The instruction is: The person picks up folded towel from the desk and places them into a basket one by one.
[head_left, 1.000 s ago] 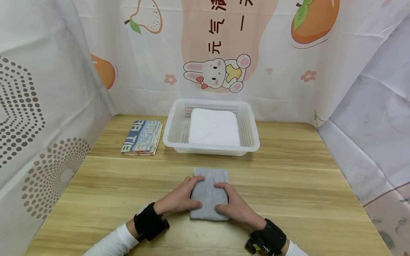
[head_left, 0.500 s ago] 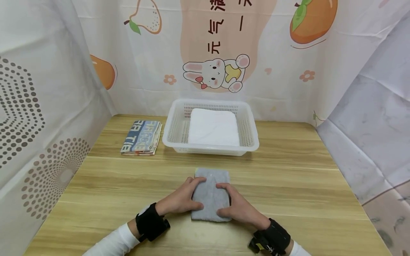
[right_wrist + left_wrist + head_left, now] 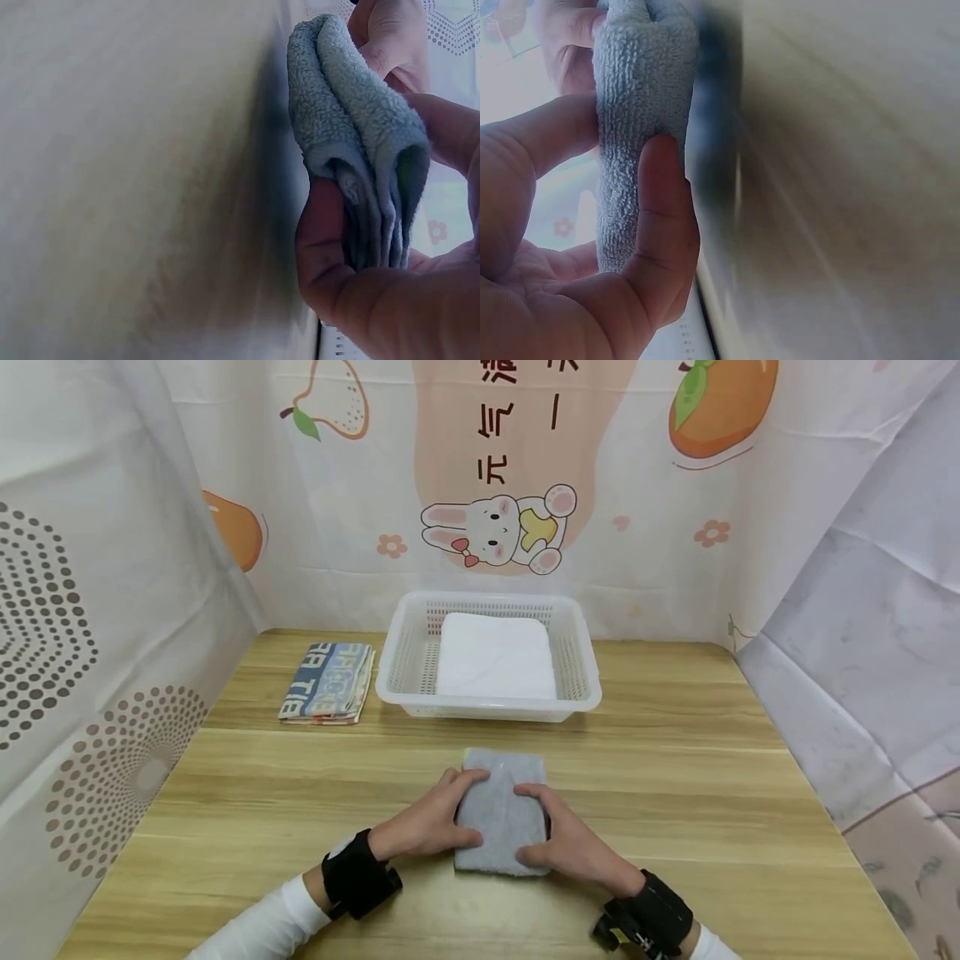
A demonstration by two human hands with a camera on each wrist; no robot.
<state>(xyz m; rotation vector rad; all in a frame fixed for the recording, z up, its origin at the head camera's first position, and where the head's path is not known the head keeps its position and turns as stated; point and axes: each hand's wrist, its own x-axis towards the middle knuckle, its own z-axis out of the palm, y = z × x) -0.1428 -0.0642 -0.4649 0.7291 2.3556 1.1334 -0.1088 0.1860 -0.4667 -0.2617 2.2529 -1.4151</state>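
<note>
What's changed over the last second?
The folded gray towel shifted slightly to the person's right, along with the left grip and right grip, both still holding it. Nothing was let go. The white basket, white cloth inside and patterned cloth stayed put.

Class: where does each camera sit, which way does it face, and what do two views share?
Head: on the head, facing forward and down at the gray towel; left hand, right hand and white sleeves show.
Left wrist: on that wrist, facing the towel's side; parts of both hands show.
Right wrist: the same, from the opposite side.
Both wrist views share towel and hands.
</note>
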